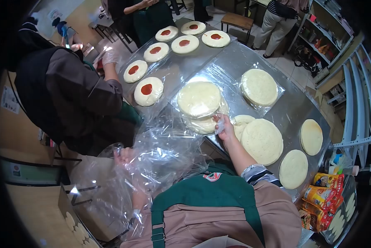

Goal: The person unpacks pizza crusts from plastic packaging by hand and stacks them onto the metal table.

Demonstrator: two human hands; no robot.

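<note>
My left hand [125, 156] is closed on a large, crumpled piece of clear plastic [165, 144], low on the left side. The plastic spreads from there to the table edge. My right hand [223, 126] is closed on a bunched bit of plastic at the near right rim of a stack of pale pizza bases [198, 99]. The top base in that stack looks wrapped in clear film. Right beside my right wrist lies a large unwrapped base [262, 141], overlapping another. Farther back, a wrapped stack of bases [259, 87] rests on the metal table [231, 62].
Several bases topped with red sauce [148, 91] line the table's far left part. A co-worker [78, 91] in a dark top stands close on the left. Two plain bases [293, 169] lie near the right edge, beside yellow-and-red food packets [322, 196]. A wooden stool [237, 21] stands behind.
</note>
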